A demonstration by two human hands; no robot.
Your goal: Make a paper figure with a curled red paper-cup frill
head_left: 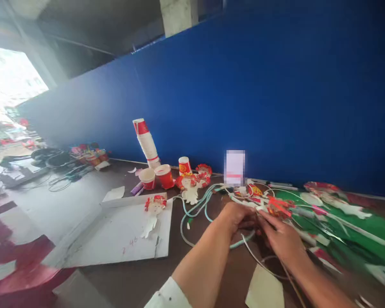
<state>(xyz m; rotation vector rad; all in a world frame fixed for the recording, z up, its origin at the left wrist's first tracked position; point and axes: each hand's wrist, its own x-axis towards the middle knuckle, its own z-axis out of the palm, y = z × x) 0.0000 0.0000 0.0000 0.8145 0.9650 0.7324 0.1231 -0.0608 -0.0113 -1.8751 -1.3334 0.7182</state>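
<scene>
My left hand [239, 217] and my right hand [280, 235] meet at the right of the brown table, fingers curled together. What they pinch is hidden behind the fingers. Just beyond them is a red and white paper cutout [277, 207], touching or very near the right fingertips. A white cord [259, 260] loops below the hands toward the right forearm. Pale blue cord [192, 211] lies coiled to the left of the left hand. Under the wrists rests a cream piece of paper [265, 287].
A leaning stack of paper cups [146, 145] stands by the blue wall [276, 98], with red cups [164, 176] beside it. A white cardboard tray [115, 239] holds a paper figure [153, 214]. Pens and scraps lie on a green sheet [368, 222] at right.
</scene>
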